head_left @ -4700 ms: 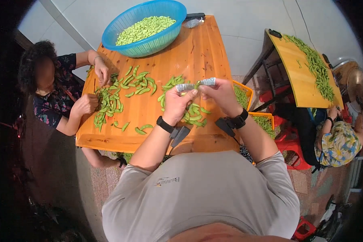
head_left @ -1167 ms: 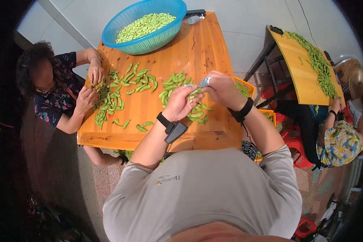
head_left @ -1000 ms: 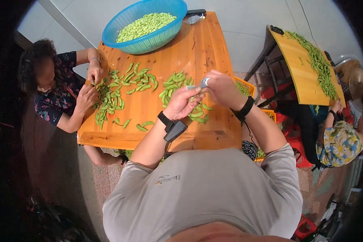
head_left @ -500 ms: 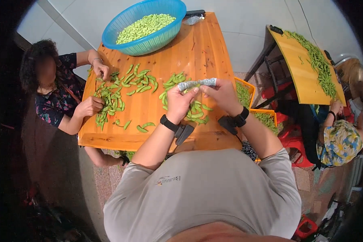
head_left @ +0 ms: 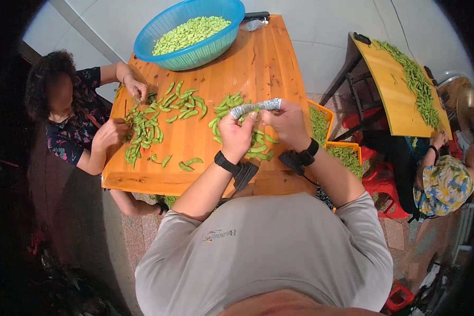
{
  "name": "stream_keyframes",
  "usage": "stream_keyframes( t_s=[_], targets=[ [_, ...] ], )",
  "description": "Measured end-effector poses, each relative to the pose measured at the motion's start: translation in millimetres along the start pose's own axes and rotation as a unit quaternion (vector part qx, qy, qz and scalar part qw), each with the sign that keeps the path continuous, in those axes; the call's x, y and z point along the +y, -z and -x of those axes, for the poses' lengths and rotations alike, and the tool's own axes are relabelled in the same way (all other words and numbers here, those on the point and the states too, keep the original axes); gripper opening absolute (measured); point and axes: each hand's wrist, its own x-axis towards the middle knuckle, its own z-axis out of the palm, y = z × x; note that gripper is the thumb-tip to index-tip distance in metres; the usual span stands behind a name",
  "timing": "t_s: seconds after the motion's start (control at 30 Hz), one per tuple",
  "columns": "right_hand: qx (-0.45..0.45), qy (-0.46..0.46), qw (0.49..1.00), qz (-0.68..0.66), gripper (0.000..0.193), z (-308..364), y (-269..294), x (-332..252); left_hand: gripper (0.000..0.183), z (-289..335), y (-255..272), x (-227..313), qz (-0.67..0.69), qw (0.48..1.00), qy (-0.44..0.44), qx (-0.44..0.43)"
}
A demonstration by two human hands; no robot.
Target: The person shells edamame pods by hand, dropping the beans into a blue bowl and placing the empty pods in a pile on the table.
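Note:
My left hand (head_left: 237, 136) and my right hand (head_left: 290, 125) meet over the right part of the wooden table, fingers pinched close together. Grey patterned wraps (head_left: 242, 110) cover fingers on both hands. Between the fingertips is a small green bean pod (head_left: 255, 111), mostly hidden by thumbs and fingers. Just beneath my hands lies a loose pile of green bean pods (head_left: 259, 149). Dark straps with black boxes circle both my wrists.
A blue plastic basket (head_left: 205, 50) of shelled green beans stands at the table's (head_left: 216, 178) far end. At the left, a co-worker's hands (head_left: 110, 134) handle another pod pile (head_left: 145, 129). Yellow crates (head_left: 347, 158) of pods stand right; beyond, another person sits at a second table (head_left: 389, 100).
My hands stay together over the pile, shifting slightly, and my left wrist has moved a little to the right. The co-worker's nearer hand has drawn slightly left.

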Motion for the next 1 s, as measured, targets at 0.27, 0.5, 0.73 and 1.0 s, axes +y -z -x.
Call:
stream_keyframes(
  t_s=[0.27, 0.5, 0.73, 1.0],
  targets=[
    [-0.02, -0.028, 0.996, 0.082, 0.014, 0.0, -7.7, -18.9, 0.012, -1.8, -1.4, -0.5, 0.173, 0.981, 0.076, -0.053],
    [-0.017, 0.017, 0.98, 0.198, 0.011, -11.0, 3.8, -10.0, 0.021, -10.4, 8.5, 1.0, 0.335, 0.886, 0.297, -0.122],
    [-0.099, -0.054, 0.988, 0.101, 0.008, -19.7, 17.0, -15.1, 0.022, -19.0, 15.6, -2.9, 0.275, 0.879, 0.351, -0.168],
    [-0.088, -0.129, 0.983, 0.093, 0.009, -21.5, 16.5, -19.3, 0.014, -18.1, 10.6, 5.6, 0.262, 0.885, 0.359, -0.142]
  ],
)
